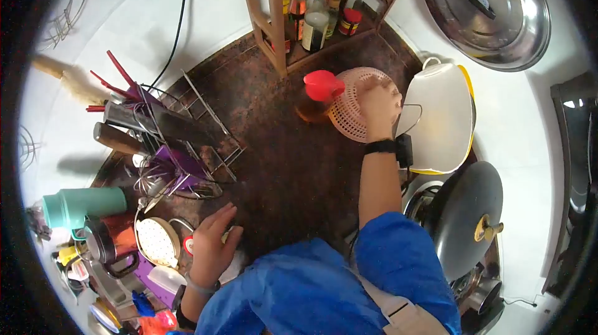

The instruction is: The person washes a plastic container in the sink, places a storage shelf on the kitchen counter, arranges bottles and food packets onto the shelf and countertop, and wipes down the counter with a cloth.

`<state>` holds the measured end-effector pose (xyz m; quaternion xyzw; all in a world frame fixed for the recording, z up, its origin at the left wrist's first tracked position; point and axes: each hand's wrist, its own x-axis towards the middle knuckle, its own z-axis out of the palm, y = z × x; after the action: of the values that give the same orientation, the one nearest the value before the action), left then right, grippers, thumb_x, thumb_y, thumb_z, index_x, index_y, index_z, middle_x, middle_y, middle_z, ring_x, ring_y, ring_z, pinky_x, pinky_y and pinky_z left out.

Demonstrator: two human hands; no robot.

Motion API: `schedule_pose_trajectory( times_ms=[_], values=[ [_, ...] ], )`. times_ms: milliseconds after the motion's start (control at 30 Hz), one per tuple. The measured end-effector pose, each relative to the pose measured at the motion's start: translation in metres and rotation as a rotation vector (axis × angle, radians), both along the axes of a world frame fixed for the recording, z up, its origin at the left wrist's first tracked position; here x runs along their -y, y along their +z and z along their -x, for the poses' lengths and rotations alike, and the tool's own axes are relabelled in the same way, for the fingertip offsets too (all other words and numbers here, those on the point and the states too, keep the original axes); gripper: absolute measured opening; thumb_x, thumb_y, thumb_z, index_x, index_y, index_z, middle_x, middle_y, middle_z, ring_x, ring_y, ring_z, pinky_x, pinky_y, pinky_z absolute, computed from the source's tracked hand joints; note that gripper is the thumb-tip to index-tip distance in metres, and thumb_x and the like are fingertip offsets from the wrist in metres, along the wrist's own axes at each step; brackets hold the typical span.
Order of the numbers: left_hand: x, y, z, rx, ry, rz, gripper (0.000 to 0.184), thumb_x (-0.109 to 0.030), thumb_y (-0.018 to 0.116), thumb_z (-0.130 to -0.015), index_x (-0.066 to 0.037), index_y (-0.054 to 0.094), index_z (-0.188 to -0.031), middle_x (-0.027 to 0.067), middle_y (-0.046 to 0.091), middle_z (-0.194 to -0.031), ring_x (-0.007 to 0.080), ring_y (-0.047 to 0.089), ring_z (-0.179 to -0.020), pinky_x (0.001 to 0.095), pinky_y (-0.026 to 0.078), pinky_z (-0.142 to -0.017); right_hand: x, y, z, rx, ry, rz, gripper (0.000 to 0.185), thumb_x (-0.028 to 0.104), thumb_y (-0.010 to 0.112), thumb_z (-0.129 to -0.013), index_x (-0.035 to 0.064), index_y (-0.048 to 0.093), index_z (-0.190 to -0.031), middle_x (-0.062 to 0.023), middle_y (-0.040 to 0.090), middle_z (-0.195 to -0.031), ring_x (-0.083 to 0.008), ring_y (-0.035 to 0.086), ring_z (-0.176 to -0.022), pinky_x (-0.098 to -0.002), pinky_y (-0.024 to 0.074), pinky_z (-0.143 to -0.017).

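Observation:
My right hand (379, 108) is at the pink perforated plastic colander (349, 106), its fingers curled over the right side. Part of the colander is hidden beneath the hand. Just left of it is a rounded red plastic thing (324, 86), with something amber and see-through below; I cannot make out its kind. My left hand (215, 241) holds nothing, its fingers apart above the near left of the dark counter (280, 154). A small cream strainer-like bowl (158, 243) lies beside that hand.
A brown shelf (277, 30) with bottles stands at the back. On the right are a white board (441, 120), a lidded black wok (470, 220) and a leaning steel lid (486, 11). A wire rack (208, 111) with knives, a green mug (84, 207) and a kettle (112, 241) crowd the left.

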<state>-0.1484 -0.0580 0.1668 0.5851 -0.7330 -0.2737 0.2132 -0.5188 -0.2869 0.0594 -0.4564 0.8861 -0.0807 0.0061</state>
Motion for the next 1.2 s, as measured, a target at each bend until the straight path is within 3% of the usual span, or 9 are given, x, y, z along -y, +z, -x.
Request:
schedule_pose_trajectory(
  times_ms=[233, 433, 467, 633, 800, 900, 1000, 1033, 1200],
  values=[
    [-0.024, -0.007, -0.013, -0.004, 0.002, 0.059, 0.035, -0.009, 0.068, -0.077, 0.0, 0.062, -0.11, 0.0194, 0.064, -0.113, 0.0354, 0.064, -0.098, 0.04, 0.051, -0.084, -0.048, -0.003, -0.032, -0.04, 0.123, 0.024, 0.042, 0.042, 0.049, -0.089, 0.019, 0.058, -0.124, -0.0152, 0.038, -0.141, -0.0447, 0.039, -0.124, -0.0592, 0.0388, -0.095],
    [-0.059, 0.0, -0.035, 0.03, 0.007, 0.184, 0.034, -0.014, 0.068, -0.08, -0.001, 0.062, -0.111, 0.0178, 0.063, -0.114, 0.0336, 0.064, -0.096, 0.0401, 0.052, -0.083, -0.065, -0.027, -0.044, -0.236, 0.419, -0.008, 0.043, 0.038, 0.047, -0.091, 0.0018, 0.061, -0.109, -0.0215, 0.062, -0.11, -0.0378, 0.061, -0.101, -0.0493, 0.0505, -0.083],
    [-0.07, 0.004, -0.039, 0.004, 0.035, 0.093, 0.034, -0.017, 0.067, -0.082, -0.003, 0.062, -0.112, 0.0172, 0.061, -0.121, 0.0341, 0.062, -0.104, 0.0399, 0.05, -0.09, -0.065, -0.036, -0.043, -0.266, 0.478, -0.046, 0.044, 0.038, 0.047, -0.091, -0.0001, 0.062, -0.106, -0.0235, 0.065, -0.103, -0.0373, 0.063, -0.098, -0.0491, 0.0515, -0.08],
    [-0.131, -0.003, -0.061, -0.11, 0.064, 0.089, 0.037, -0.016, 0.068, -0.08, -0.003, 0.06, -0.114, 0.0168, 0.061, -0.118, 0.0343, 0.062, -0.1, 0.0414, 0.052, -0.086, -0.085, -0.046, -0.066, -0.269, 0.695, -0.078, 0.052, 0.047, 0.041, -0.092, 0.0062, 0.058, -0.118, -0.0182, 0.061, -0.115, -0.0346, 0.053, -0.114, -0.0548, 0.0407, -0.092],
    [-0.175, -0.016, -0.08, -0.195, 0.071, 0.055, 0.036, -0.015, 0.067, -0.081, -0.002, 0.059, -0.114, 0.0172, 0.06, -0.12, 0.0343, 0.062, -0.1, 0.0419, 0.051, -0.087, -0.115, -0.019, -0.096, -0.141, 0.619, -0.214, 0.058, 0.052, 0.036, -0.093, 0.0131, 0.05, -0.134, -0.0167, 0.051, -0.133, -0.0316, 0.034, -0.133, -0.0625, 0.0239, -0.101],
    [-0.201, -0.026, -0.096, -0.216, 0.106, 0.041, 0.037, -0.016, 0.066, -0.082, -0.001, 0.058, -0.115, 0.0181, 0.06, -0.12, 0.0346, 0.062, -0.101, 0.0421, 0.05, -0.088, -0.142, -0.009, -0.12, -0.248, 0.749, -0.309, 0.054, 0.049, 0.038, -0.093, 0.0167, 0.049, -0.135, -0.0151, 0.05, -0.134, -0.0321, 0.036, -0.131, -0.0617, 0.0288, -0.099],
    [-0.22, -0.041, -0.114, -0.256, 0.153, 0.021, 0.034, -0.015, 0.066, -0.08, 0.002, 0.061, -0.11, 0.0189, 0.062, -0.115, 0.0331, 0.062, -0.102, 0.0406, 0.05, -0.089, -0.133, -0.073, -0.08, -0.198, 0.791, -0.223, 0.05, 0.045, 0.041, -0.093, 0.018, 0.049, -0.135, -0.014, 0.049, -0.137, -0.0319, 0.034, -0.133, -0.0613, 0.0319, -0.097],
    [-0.227, -0.044, -0.122, -0.232, 0.188, 0.019, 0.034, -0.015, 0.066, -0.08, 0.002, 0.061, -0.11, 0.0189, 0.062, -0.115, 0.0331, 0.062, -0.102, 0.0406, 0.05, -0.089, -0.133, -0.084, -0.072, -0.266, 0.93, -0.186, 0.05, 0.043, 0.043, -0.092, 0.0186, 0.049, -0.135, -0.0134, 0.05, -0.136, -0.0313, 0.036, -0.132, -0.0602, 0.0344, -0.094],
    [-0.25, -0.05, -0.141, -0.264, 0.198, 0.074, 0.033, -0.016, 0.066, -0.083, 0.001, 0.06, -0.11, 0.0187, 0.064, -0.11, 0.0351, 0.062, -0.099, 0.0424, 0.051, -0.087, -0.182, -0.028, -0.166, -0.176, 0.778, -0.268, 0.053, 0.047, 0.042, -0.092, 0.0197, 0.045, -0.138, -0.0114, 0.05, -0.136, -0.0292, 0.036, -0.131, -0.0554, 0.0324, -0.095]
  ],
)
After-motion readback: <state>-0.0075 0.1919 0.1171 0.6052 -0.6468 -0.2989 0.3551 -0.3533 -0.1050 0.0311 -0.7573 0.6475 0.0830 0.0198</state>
